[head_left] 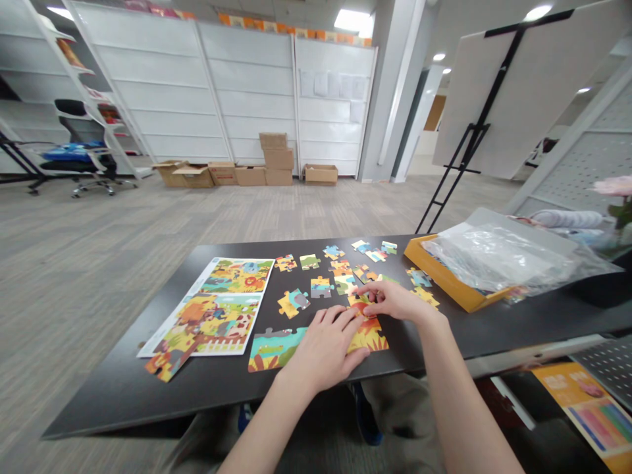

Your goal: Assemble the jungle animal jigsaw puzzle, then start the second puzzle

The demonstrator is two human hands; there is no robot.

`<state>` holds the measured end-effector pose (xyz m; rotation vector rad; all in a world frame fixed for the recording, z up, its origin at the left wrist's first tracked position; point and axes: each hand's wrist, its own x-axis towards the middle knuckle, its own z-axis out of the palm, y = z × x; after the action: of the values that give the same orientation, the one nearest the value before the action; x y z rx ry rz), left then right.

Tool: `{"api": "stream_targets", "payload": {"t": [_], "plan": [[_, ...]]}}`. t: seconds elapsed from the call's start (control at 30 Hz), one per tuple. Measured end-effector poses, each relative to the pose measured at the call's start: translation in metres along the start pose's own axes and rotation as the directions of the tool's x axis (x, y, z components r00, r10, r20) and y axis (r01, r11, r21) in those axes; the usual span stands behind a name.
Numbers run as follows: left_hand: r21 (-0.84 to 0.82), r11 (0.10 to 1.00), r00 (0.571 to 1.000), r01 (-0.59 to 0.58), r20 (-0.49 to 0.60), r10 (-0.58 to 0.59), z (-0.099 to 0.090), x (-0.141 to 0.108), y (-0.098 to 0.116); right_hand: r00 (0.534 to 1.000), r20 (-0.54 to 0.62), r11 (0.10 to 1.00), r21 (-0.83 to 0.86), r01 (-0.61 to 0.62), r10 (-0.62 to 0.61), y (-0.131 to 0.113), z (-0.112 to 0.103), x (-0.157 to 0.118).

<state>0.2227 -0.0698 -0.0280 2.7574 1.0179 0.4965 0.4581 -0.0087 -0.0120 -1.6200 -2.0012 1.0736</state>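
Note:
My left hand lies flat with fingers stretched out over the joined jigsaw pieces at the table's near edge. A crocodile section shows to its left, and a yellow grass section to its right. My right hand is pinched at the upper edge of this section, on a puzzle piece with red and orange on it, partly hidden by the fingers. Loose jigsaw pieces lie beyond the hands, among them a grey-and-blue piece and a yellow-and-grey piece.
A printed picture sheet lies on the left of the black table, with several puzzle pieces on its lower part. At the right stands an orange box with clear plastic wrapping. Cardboard boxes line the far wall.

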Motion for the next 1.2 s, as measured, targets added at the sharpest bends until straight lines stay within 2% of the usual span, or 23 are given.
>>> {"api": "stream_targets", "payload": {"t": [0.2, 0.57, 0.83, 1.1, 1.2], "plan": [[-0.009, 1.0, 1.0, 0.004, 0.011, -0.004, -0.001, -0.001, 0.0, 1.0, 0.012, 0.999, 0.038, -0.013, 0.012, 0.0, -0.001, 0.0], [-0.006, 1.0, 0.999, 0.01, 0.033, -0.01, 0.001, -0.001, 0.001, 0.996, -0.03, 0.995, -0.041, -0.088, 0.087, 0.008, 0.001, 0.007], [-0.028, 0.999, 0.999, 0.024, 0.023, -0.024, -0.003, -0.001, 0.002, 0.999, 0.028, 0.998, 0.063, -0.026, 0.024, 0.006, -0.004, -0.002], [-0.029, 0.999, 1.0, 0.021, 0.018, -0.021, 0.002, 0.0, -0.001, 0.999, -0.002, 0.999, -0.031, -0.041, 0.041, -0.001, -0.002, -0.005], [-0.037, 0.999, 0.999, 0.026, 0.027, -0.025, 0.0, 0.001, 0.0, 1.0, -0.021, 0.998, -0.056, 0.0, -0.001, -0.002, -0.007, -0.009]]}}
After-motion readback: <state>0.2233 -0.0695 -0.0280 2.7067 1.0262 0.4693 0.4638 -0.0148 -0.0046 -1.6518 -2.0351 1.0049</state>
